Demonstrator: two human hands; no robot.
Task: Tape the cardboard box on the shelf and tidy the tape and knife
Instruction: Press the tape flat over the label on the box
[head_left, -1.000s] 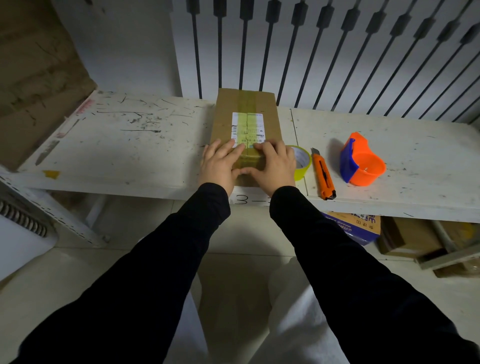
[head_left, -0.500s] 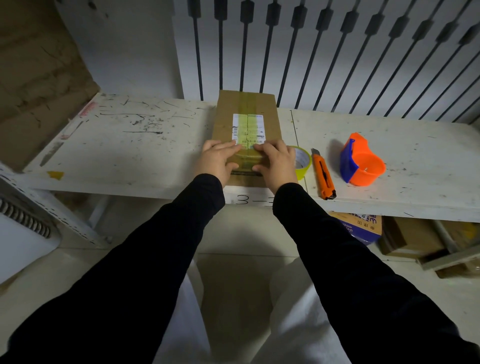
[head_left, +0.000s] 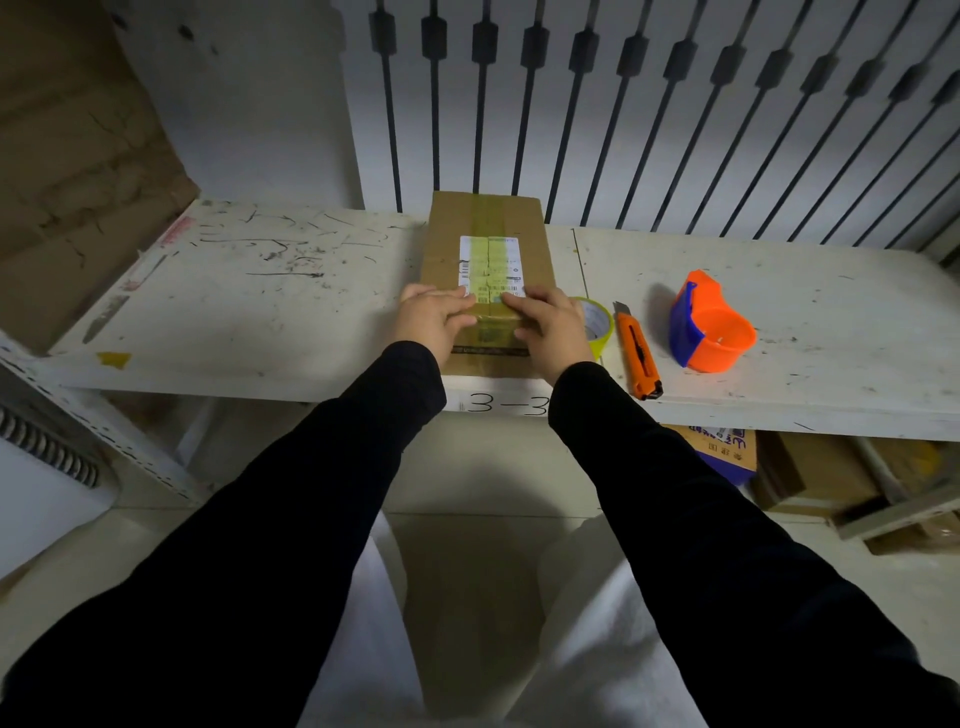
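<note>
On the shelf (head_left: 291, 312), under my fingers, sits the cardboard box (head_left: 488, 249), w/ its near end at the front edge. Both hands lie flat on its top, fingers spread & pressing, not closed round anything: left hand (head_left: 434, 319) on the near left part, right hand (head_left: 550, 327) on the near right, fingertips pointing inward & close to meeting over the yellowish tape strip (head_left: 491, 260) that runs lengthwise across the white label (head_left: 514, 265). Just right of my right fingers is the tape roll (head_left: 597, 325), partly hidden by that hand, touching or nearly touching the box side. Next right lies the orange knife (head_left: 639, 353), then the orange & blue tape dispenser (head_left: 709, 327), apart from the knife.
</note>
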